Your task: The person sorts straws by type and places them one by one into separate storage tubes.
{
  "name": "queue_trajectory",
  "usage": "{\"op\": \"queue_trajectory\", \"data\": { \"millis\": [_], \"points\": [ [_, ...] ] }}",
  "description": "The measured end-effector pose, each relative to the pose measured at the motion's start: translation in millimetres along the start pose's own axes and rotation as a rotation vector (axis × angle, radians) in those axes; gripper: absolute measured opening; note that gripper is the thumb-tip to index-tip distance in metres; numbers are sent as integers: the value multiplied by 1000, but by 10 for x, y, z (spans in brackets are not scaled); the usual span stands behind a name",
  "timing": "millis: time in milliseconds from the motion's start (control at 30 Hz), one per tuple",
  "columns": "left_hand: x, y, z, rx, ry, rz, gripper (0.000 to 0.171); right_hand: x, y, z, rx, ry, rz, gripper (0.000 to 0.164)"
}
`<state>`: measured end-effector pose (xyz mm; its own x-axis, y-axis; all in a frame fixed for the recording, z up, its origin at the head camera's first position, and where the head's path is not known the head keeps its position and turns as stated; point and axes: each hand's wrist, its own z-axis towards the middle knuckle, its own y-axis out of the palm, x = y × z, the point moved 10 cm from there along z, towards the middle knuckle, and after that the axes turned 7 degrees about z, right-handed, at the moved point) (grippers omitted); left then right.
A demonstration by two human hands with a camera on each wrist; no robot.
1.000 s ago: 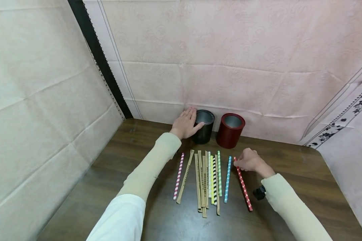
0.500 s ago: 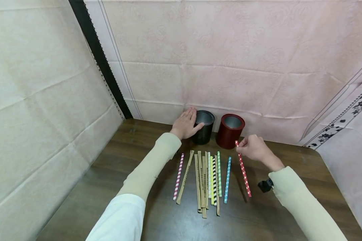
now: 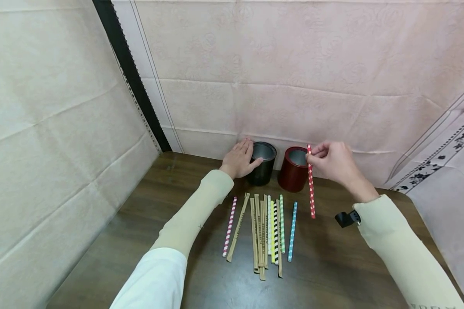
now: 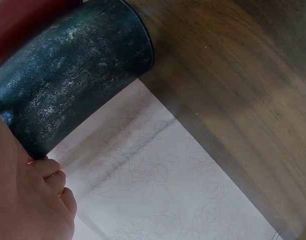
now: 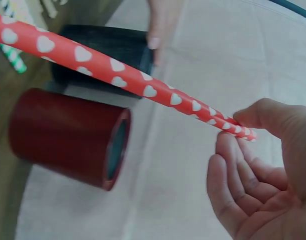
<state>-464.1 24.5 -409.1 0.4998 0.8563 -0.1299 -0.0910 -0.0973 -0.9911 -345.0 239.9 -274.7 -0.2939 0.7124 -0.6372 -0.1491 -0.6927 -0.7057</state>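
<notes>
My right hand (image 3: 334, 165) pinches a red paper straw with white hearts (image 5: 118, 72) near its upper end, between thumb and fingertips. The straw hangs nearly upright in the head view, just right of a dark red can (image 3: 292, 176) and overlapping its rim. My left hand (image 3: 237, 159) rests with straight fingers against the left side of a black can (image 3: 261, 174), thumb across its front near the rim. In the left wrist view the mottled black can (image 4: 78, 70) lies beside the fingers. Both cans stand upright with their open tops showing.
Between the arms lie several brown paper-wrapped straws (image 3: 254, 236), a pink striped straw (image 3: 230, 227), a black striped one (image 3: 276, 231), a yellow one (image 3: 272, 231), a green one (image 3: 282, 223) and a blue one (image 3: 292, 231). Patterned cloth (image 3: 294, 64) walls the wooden table's back.
My right hand has lifted the red straw off the table and carried it up and back beside the red can. The left hand stays at the black can.
</notes>
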Motion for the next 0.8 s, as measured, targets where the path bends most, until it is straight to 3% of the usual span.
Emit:
{"op": "queue_trajectory", "data": {
  "millis": [267,500,800],
  "points": [
    [11,6,-10,-10,0,-2,89,-421,-291,138,219,-84,15,25],
    [8,-10,-17,0,1,-6,88,-758,-413,239,371,-180,80,26],
    [5,-26,-7,4,-2,-1,89,-947,-354,387,447,-225,196,26]
  ]
}}
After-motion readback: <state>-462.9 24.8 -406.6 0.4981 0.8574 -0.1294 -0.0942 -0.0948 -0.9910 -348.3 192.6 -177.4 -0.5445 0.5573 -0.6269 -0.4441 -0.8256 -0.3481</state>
